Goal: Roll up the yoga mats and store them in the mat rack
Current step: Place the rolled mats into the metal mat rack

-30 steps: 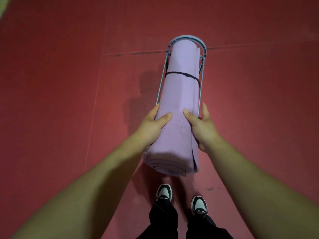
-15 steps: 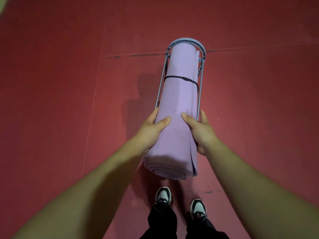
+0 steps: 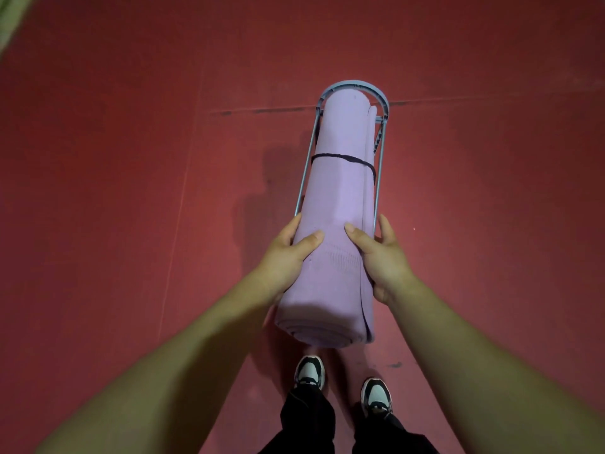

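Observation:
A rolled lilac yoga mat (image 3: 340,198) stands upright inside a grey-blue wire mat rack (image 3: 384,106), with a thin black band around its lower part. The rack's round base rests on the red floor and its thin rods run up both sides of the roll. My left hand (image 3: 288,257) grips the mat's left side near the top. My right hand (image 3: 381,257) grips the right side, fingers behind the rack's rod. The mat's spiral top end (image 3: 324,334) sticks out toward me.
Red floor (image 3: 131,191) spreads all around, with a seam line crossing behind the rack. My two black-and-white shoes (image 3: 309,371) and dark trousers are directly below the mat. A pale green edge shows at the top left corner (image 3: 9,24).
The mat and rack have shifted slightly lower in view, and my hands stay wrapped around the roll in the same grip.

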Tool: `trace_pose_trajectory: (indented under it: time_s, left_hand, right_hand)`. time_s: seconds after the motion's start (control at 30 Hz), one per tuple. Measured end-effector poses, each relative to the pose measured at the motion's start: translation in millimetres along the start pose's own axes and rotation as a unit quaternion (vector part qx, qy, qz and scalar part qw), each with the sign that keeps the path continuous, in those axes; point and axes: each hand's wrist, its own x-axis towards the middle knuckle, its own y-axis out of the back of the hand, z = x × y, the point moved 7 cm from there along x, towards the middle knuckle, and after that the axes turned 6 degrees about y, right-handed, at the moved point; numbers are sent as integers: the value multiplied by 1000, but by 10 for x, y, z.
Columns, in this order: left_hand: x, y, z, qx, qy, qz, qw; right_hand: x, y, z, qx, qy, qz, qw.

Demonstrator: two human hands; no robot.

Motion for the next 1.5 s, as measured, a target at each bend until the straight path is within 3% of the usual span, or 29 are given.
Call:
trace_pose_trajectory:
  time_s: [0.37, 0.63, 1.03, 1.27, 1.5]
  left_hand:
    - [417, -18, -11, 20, 42, 18, 999]
    - [429, -53, 11, 30, 22, -6, 999]
    - [197, 145, 73, 85, 31, 61, 994]
    - [106, 109, 52, 73, 62, 19, 995]
    - [123, 59, 22, 14, 56, 32, 998]
  right_hand:
    - [216, 33, -90, -9, 11, 24, 1000]
    - [331, 56, -28, -36, -4, 8, 999]
    - [247, 55, -255, -197, 51, -28, 979]
    - [204, 16, -93, -166, -73, -33, 983]
    - [282, 33, -161, -162, -67, -13, 984]
